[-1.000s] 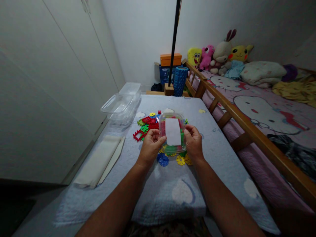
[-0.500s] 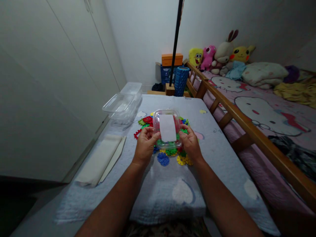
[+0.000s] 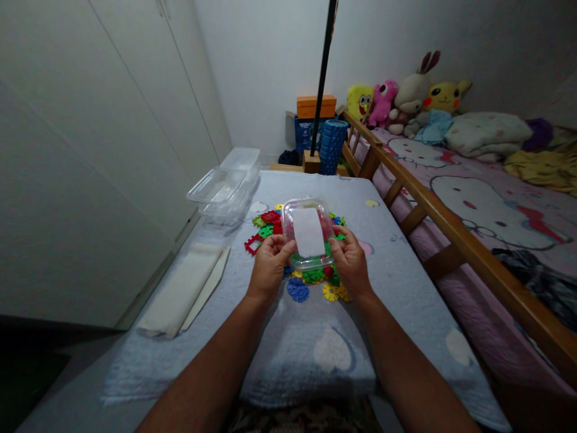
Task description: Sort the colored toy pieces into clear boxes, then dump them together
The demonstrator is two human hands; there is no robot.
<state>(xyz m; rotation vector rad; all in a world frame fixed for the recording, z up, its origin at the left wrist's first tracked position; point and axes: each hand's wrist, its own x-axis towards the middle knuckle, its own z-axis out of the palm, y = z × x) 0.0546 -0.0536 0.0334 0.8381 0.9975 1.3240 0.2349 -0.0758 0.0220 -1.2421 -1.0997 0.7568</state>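
Observation:
A small clear plastic box with a white label on it is held up between both my hands above a pile of colourful interlocking plastic pieces. My left hand grips its left edge with thumb on top. My right hand grips its right edge the same way. More flower-shaped pieces, blue and yellow, lie on the blue-grey cloth just below my hands.
Clear plastic containers stand stacked at the back left of the cloth. A folded cream sheet lies at the left. A wooden bed rail runs along the right, with plush toys behind. A black pole rises at the back.
Both hands brought the clear box slightly left and nearer to me over the pile, and the view shifted a little; the grip on the box is the same.

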